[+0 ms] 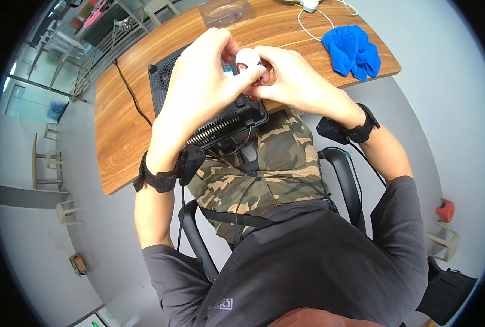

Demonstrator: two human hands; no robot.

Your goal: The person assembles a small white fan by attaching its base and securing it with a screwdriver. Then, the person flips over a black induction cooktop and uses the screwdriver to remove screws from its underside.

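Observation:
In front of me, above the near edge of a wooden table (125, 131), both hands are closed around a small white rounded container (247, 56) with red and black markings. My left hand (203, 76) curls at its left side, with the thumb laid across its lower part. From the other side, my right hand (292, 77) grips it between thumb and bent fingers. Its lower end is hidden by the fingers. Beneath my hands lies a black vented device (215, 131) with mesh panels and a slotted near side, partly covered by my left hand and wrist.
A crumpled blue cloth (352, 52) lies at the table's right end. Farther back are a clear plastic tray (226, 12) and a white plug (310, 5) with a cable. A black cable (133, 95) runs along the left. Chair armrests (345, 174) flank my legs.

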